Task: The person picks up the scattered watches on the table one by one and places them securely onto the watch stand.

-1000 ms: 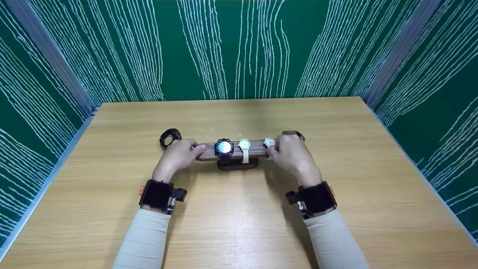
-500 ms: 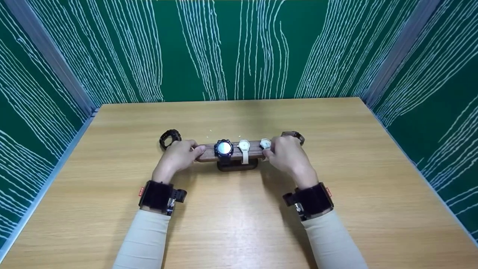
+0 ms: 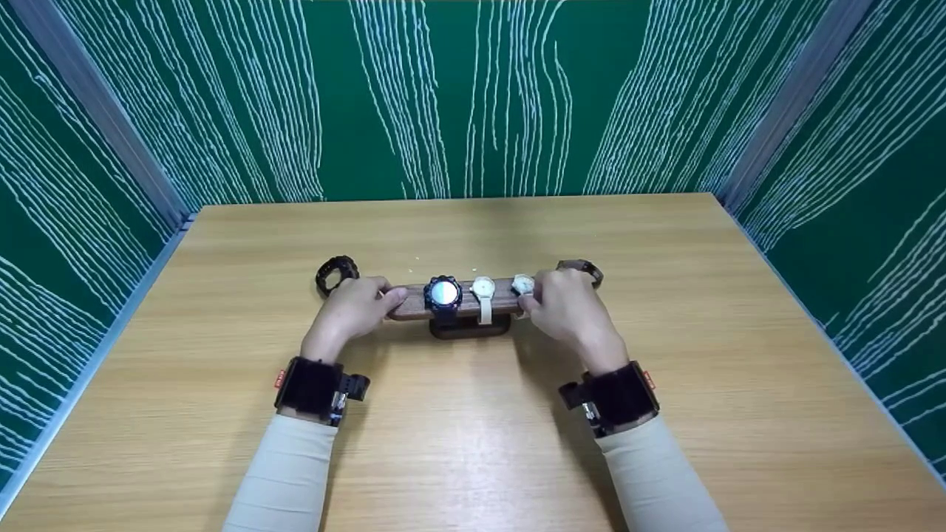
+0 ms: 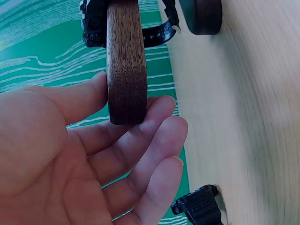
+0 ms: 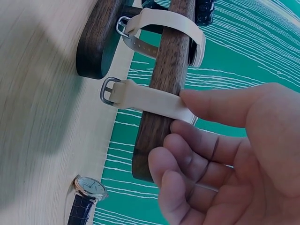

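A dark wooden watch stand (image 3: 410, 304) has a long bar on a low base. My left hand (image 3: 347, 309) pinches the bar's left end between thumb and fingers; in the left wrist view the bar end (image 4: 126, 89) sits between them. A dark blue-black watch (image 3: 444, 292) and a white-strapped watch (image 3: 484, 290) are around the bar. Near its right end, my right hand (image 3: 575, 307) pinches a second white-strapped watch (image 3: 522, 284), also around the bar. In the right wrist view, thumb and index finger are on the strap (image 5: 150, 99), whose buckle hangs behind the bar.
A black chunky watch (image 3: 336, 274) stands on the wooden table (image 3: 473, 443) beyond my left hand. Beyond the right hand is a round-dial watch with a dark strap (image 5: 90, 188). Green walls (image 3: 473, 96) with white lines enclose the table.
My right hand has moved slightly left along the bar, and the white-strapped watch in it has shifted left too. The left hand stays on the bar's end.
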### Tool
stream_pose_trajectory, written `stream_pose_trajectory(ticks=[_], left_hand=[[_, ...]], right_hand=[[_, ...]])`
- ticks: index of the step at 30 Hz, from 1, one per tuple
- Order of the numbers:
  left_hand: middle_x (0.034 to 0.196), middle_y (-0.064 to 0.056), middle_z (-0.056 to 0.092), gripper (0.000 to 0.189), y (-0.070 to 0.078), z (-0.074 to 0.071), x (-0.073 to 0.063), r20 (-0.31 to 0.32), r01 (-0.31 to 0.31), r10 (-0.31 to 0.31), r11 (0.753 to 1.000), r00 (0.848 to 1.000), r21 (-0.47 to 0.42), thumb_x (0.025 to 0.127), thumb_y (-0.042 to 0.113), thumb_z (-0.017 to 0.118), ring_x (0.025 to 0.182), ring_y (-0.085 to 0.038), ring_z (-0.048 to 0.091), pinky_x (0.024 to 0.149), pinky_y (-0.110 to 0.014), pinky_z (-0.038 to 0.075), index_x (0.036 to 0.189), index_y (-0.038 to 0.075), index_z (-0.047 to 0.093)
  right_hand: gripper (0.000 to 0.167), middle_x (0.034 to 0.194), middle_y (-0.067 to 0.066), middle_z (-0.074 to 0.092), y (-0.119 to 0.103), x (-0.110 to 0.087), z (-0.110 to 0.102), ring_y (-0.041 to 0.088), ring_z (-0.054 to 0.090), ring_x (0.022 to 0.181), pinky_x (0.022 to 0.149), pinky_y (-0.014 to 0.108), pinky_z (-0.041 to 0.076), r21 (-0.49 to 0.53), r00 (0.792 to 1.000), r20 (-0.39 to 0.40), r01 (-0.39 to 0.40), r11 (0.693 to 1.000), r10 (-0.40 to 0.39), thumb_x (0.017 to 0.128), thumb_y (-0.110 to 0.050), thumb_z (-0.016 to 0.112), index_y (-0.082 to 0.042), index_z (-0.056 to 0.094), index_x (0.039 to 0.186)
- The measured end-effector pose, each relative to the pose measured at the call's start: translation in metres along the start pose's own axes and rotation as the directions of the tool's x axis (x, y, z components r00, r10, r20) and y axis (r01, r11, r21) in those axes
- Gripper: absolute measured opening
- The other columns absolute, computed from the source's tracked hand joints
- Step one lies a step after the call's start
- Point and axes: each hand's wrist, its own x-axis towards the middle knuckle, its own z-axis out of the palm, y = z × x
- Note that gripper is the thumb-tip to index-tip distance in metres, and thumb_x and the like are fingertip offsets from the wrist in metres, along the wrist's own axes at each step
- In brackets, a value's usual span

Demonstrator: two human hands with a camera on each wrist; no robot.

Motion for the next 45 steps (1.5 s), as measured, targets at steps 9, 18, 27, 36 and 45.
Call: stream_pose_trajectory(ticks=[9, 18, 27, 36, 45], left_hand=[[0.078, -0.003, 0.065, 0.038, 0.000, 0.000, 0.000, 0.003, 0.010, -0.010, 1.000, 1.000, -0.011, 0.097, 0.048, 0.046, 0.077, -0.022, 0.060, 0.076, -0.039, 0.045, 0.100, 0.014, 0.063], [0.084, -0.008, 0.067, 0.037, 0.000, -0.001, 0.001, 0.010, 0.015, -0.015, 1.000, 1.000, -0.021, 0.096, 0.048, 0.046, 0.074, -0.020, 0.059, 0.073, -0.037, 0.044, 0.098, 0.015, 0.062], [0.081, -0.008, 0.068, 0.037, 0.001, -0.002, 0.000, -0.002, -0.002, 0.002, 1.000, 1.000, -0.015, 0.097, 0.047, 0.046, 0.073, -0.020, 0.060, 0.075, -0.038, 0.044, 0.096, 0.014, 0.062], [0.077, -0.005, 0.067, 0.036, 0.002, -0.003, -0.001, -0.007, -0.002, 0.002, 1.000, 1.000, -0.011, 0.096, 0.048, 0.046, 0.073, -0.021, 0.060, 0.077, -0.040, 0.044, 0.095, 0.015, 0.062], [0.077, -0.002, 0.064, 0.035, 0.000, -0.001, -0.001, 0.003, 0.008, -0.008, 1.000, 1.000, -0.025, 0.097, 0.047, 0.047, 0.078, -0.021, 0.059, 0.078, -0.040, 0.045, 0.098, 0.016, 0.064]], right_hand=[[0.019, 0.065, 0.002, 0.058, -0.004, 0.000, 0.000, 0.017, 0.054, 0.055, 0.050, 0.028, 0.044, 0.042, 0.999, 0.037, -0.026, 0.999, 0.024, 0.086, -0.022, 0.064, -0.011, 0.057, 0.072], [0.020, 0.064, 0.003, 0.057, -0.006, 0.001, 0.002, 0.018, 0.052, 0.054, 0.050, 0.029, 0.042, 0.048, 0.999, 0.030, -0.029, 0.998, 0.027, 0.086, -0.021, 0.065, -0.011, 0.056, 0.071], [0.021, 0.062, 0.002, 0.055, -0.008, 0.003, 0.004, 0.017, 0.051, 0.053, 0.050, 0.029, 0.041, 0.029, 1.000, 0.013, -0.005, 1.000, 0.004, 0.086, -0.023, 0.063, -0.011, 0.055, 0.070], [0.021, 0.062, 0.001, 0.054, -0.011, 0.002, 0.005, 0.016, 0.050, 0.052, 0.050, 0.029, 0.041, 0.050, 0.999, 0.032, -0.018, 0.999, 0.017, 0.087, -0.023, 0.062, -0.012, 0.054, 0.072], [0.021, 0.062, 0.001, 0.054, -0.012, 0.001, 0.008, 0.015, 0.050, 0.051, 0.049, 0.029, 0.042, 0.062, 0.999, 0.037, -0.022, 0.998, 0.020, 0.088, -0.021, 0.063, -0.013, 0.053, 0.071]])
